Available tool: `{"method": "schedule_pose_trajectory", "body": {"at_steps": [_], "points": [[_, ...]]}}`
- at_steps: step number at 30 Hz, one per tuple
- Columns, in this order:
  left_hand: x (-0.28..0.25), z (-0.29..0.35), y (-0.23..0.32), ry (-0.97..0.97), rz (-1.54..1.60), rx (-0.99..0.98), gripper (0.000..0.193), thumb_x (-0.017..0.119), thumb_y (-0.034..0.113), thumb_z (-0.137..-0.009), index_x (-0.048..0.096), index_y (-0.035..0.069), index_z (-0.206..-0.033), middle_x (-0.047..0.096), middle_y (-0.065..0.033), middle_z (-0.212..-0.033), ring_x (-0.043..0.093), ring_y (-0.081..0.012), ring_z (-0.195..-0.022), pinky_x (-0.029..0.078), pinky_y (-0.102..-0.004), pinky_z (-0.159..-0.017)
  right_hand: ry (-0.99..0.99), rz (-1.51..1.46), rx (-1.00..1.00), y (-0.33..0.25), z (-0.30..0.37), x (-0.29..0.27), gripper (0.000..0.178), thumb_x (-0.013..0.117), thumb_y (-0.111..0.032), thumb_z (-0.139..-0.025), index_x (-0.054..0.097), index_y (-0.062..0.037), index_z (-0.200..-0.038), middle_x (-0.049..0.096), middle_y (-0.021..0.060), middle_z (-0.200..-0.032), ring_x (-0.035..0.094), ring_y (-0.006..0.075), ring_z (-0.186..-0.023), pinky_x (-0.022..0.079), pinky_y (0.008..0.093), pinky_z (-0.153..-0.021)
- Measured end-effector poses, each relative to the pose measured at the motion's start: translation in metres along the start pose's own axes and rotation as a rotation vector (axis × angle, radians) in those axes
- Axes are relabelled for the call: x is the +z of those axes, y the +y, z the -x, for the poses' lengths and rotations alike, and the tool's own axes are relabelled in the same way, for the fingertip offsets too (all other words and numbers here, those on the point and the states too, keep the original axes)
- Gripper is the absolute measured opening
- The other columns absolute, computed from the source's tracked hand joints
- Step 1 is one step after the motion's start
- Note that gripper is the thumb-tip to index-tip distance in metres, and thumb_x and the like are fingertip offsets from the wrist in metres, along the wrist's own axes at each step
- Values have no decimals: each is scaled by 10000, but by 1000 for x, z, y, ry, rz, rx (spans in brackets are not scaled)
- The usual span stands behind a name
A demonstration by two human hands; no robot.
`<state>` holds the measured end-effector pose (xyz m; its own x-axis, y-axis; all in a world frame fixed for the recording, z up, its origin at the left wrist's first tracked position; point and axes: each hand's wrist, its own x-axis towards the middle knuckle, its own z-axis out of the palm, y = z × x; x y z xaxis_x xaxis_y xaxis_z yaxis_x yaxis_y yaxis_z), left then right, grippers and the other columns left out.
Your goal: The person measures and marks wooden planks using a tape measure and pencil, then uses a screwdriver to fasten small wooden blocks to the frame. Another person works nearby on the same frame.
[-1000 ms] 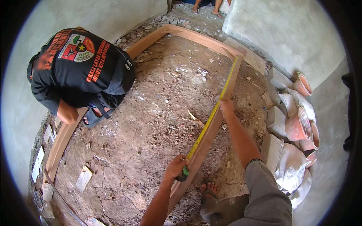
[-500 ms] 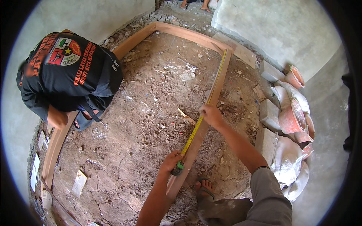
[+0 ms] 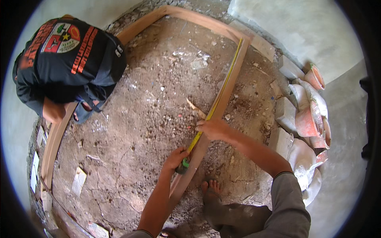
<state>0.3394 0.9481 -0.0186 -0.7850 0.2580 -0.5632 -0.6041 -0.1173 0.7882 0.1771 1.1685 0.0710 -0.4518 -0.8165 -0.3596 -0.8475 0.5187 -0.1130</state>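
My left hand (image 3: pixel 175 158) is closed round a green and black tape measure (image 3: pixel 183 166) at the near side of a long wooden beam (image 3: pixel 227 92). The yellow tape blade (image 3: pixel 217 100) runs out of the case along the beam to its far corner. My right hand (image 3: pixel 212 129) lies across the beam ahead of the left, fingers pinched on the blade and the beam's edge. The beam is one side of a large wooden frame lying on the dirt floor, with a far side piece (image 3: pixel 198 19) and a left side piece (image 3: pixel 55 146).
A person in a black shirt (image 3: pixel 71 55) crouches at the left, one hand by the frame's left side. Along the right wall stand grey blocks (image 3: pixel 286 115), white sacks (image 3: pixel 303 158) and orange buckets (image 3: pixel 307 121). Rubble and wood scraps (image 3: pixel 79 180) litter the dirt floor (image 3: pixel 131 158).
My right hand has slid back along the blade and beam toward my left hand. My left hand still holds the tape measure. The view has shifted slightly.
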Motion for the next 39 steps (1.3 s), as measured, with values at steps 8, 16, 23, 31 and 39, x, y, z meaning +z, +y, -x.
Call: {"method": "schedule_pose_trajectory", "body": {"at_steps": [8, 16, 23, 31, 39], "points": [[5, 7, 13, -10, 187, -93, 206, 709, 266, -981, 672, 71, -1038, 639, 8, -866, 602, -113, -796, 477, -286, -724, -6, 23, 132, 10, 7, -4, 367, 682, -91, -862, 639, -87, -1227, 642, 96, -1227, 731, 293, -946, 618, 445, -742], [4, 6, 17, 5, 104, -71, 198, 715, 245, -969, 672, 62, -1031, 627, 7, -856, 583, -117, -769, 468, -298, -707, 132, 29, 150, 15, 10, 5, 245, 645, -96, -891, 668, -71, -1134, 657, 92, -1174, 736, 296, -864, 611, 451, -693], [7, 2, 6, 93, -43, 39, 205, 706, 231, -967, 647, 39, -1006, 592, -6, -843, 543, -115, -772, 443, -303, -691, 193, -73, 244, 37, -10, -2, 179, 628, -81, -913, 699, -62, -1076, 689, 116, -1041, 717, 327, -909, 596, 474, -773], [10, -6, -4, 230, -347, 124, 286, 706, 310, -935, 637, 64, -1064, 668, -130, -869, 654, -264, -808, 501, -421, -734, -28, -150, 65, 52, -51, -11, 176, 694, -113, -890, 806, -138, -1024, 750, 96, -1048, 722, 310, -978, 584, 456, -861], [9, -8, 2, 215, -357, 34, 332, 713, 351, -918, 637, 65, -1067, 674, -138, -883, 663, -291, -825, 505, -433, -758, -363, -139, 52, 42, -68, -16, 254, 706, -155, -826, 818, -158, -1054, 778, 109, -987, 732, 300, -962, 579, 446, -862]]}}
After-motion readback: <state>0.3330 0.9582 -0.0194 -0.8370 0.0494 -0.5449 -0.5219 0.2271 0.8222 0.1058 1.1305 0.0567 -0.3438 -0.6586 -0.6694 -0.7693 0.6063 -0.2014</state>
